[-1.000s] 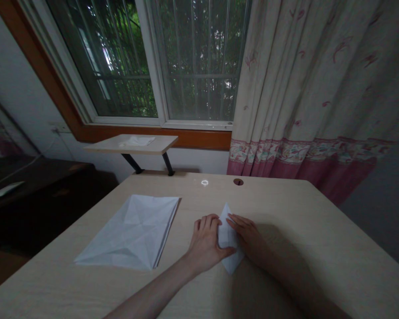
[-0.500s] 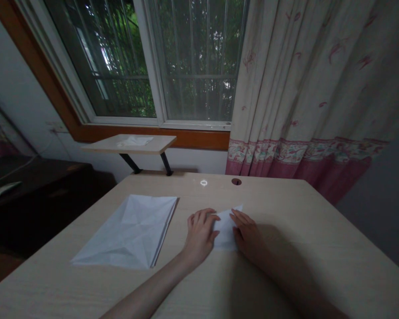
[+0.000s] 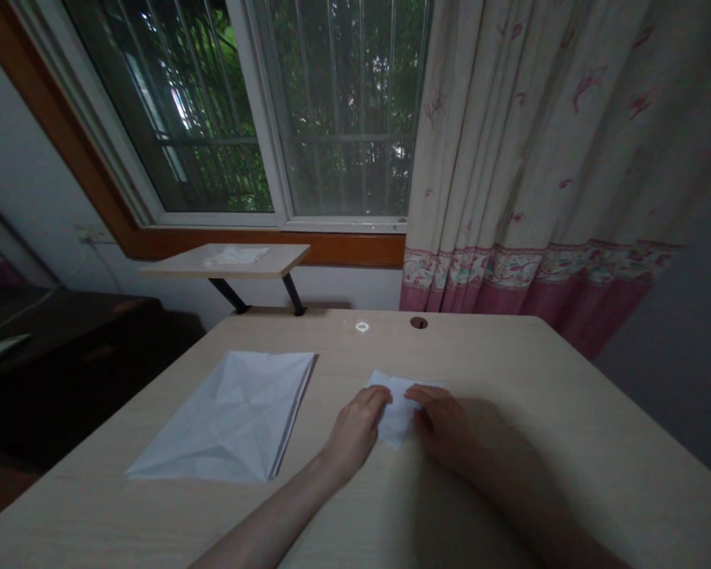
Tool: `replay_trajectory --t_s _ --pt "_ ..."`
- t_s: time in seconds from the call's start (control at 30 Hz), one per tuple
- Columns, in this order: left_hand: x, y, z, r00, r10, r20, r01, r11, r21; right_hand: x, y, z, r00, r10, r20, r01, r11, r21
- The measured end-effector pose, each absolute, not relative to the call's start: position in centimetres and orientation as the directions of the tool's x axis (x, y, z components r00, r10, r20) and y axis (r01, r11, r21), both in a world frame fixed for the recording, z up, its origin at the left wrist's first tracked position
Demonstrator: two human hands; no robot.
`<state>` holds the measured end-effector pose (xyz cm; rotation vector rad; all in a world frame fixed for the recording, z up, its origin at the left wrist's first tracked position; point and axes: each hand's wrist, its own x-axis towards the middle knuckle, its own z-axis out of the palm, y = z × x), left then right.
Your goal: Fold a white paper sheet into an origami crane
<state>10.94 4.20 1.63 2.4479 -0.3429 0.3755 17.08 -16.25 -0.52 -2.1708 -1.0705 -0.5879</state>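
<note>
A small piece of folded white paper (image 3: 396, 431) lies on the desk between my hands. My left hand (image 3: 359, 423) grips its left edge, fingers bent together over it. On the other side my right hand (image 3: 442, 419) has its fingertips curled onto the paper's right part, with the thumb tucked below. Both hands hide the paper's side edges. To the left rests a stack of large creased white sheets (image 3: 231, 415), touched by neither hand.
The light wood desk (image 3: 332, 521) has a round hole (image 3: 419, 322) near its back edge. A raised shelf (image 3: 189, 265) at the back left bears a crumpled white paper (image 3: 237, 255). Behind are a window and a floral curtain (image 3: 479, 158).
The small paper has been turned and now sits at a different angle, one corner pointing toward me. My fingers have drawn in closer on it. The view has shifted slightly.
</note>
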Motion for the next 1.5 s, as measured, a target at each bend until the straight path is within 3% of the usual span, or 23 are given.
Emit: replay_trajectory --t_s 0.27,0.57,0.83,1.07,1.5 --pt "10.7 3.6 2.5 0.919 -0.119 0.375 -0.326 -0.763 0.558 16.3 -15.9 1.3 0.580 0.604 0.547 0.813 -0.478 -0.333" --pt "10.6 3.3 2.7 0.923 -0.126 0.365 -0.320 -0.778 0.541 16.4 -15.5 1.7 0.644 0.593 0.484 0.764 -0.527 -0.371" --pt "10.9 3.6 2.1 0.928 -0.102 0.358 -0.311 -0.740 0.596 16.5 -15.6 1.8 0.628 0.584 0.514 0.776 -0.522 -0.355" --pt "11.0 3.5 2.2 0.891 -0.137 0.432 -0.386 -0.728 0.566 16.3 -15.6 2.1 0.597 0.601 0.532 0.802 -0.464 -0.376" --pt "11.1 3.3 2.3 0.911 -0.162 0.379 -0.360 -0.760 0.541 16.6 -15.4 1.8 0.593 0.646 0.481 0.804 -0.444 -0.395"
